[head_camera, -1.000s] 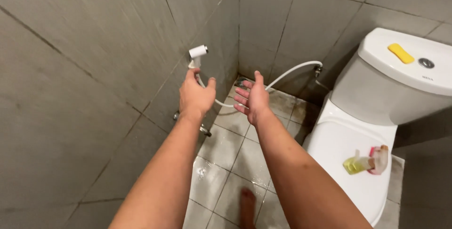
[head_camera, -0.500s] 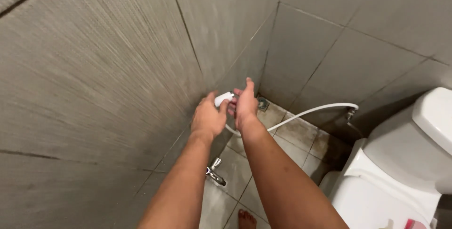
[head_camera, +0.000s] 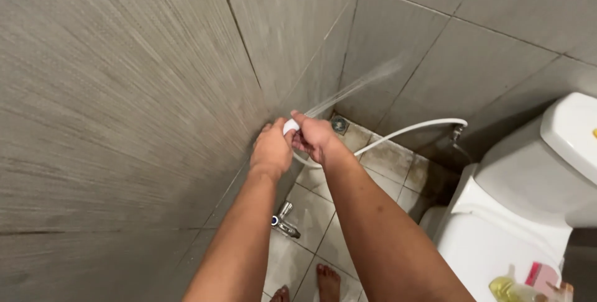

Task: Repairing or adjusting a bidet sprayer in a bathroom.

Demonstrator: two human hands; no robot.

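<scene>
Left hand point(head_camera: 271, 150) closed around the white sprayer head point(head_camera: 290, 127), held low against the grey tiled wall point(head_camera: 124, 103) near the corner. Right hand point(head_camera: 315, 138) fingers curled over the same head — both touching it. Water jet point(head_camera: 357, 87) fans up-right toward the corner. Nozzle mostly hidden under the fingers. White hose point(head_camera: 404, 131) loops to the wall valve. Toilet point(head_camera: 528, 202) crowds the right; chrome tap point(head_camera: 283, 220) sits below the forearms.

Matt grey wall tiles point(head_camera: 124, 91), glossy white toilet point(head_camera: 528, 215).
</scene>
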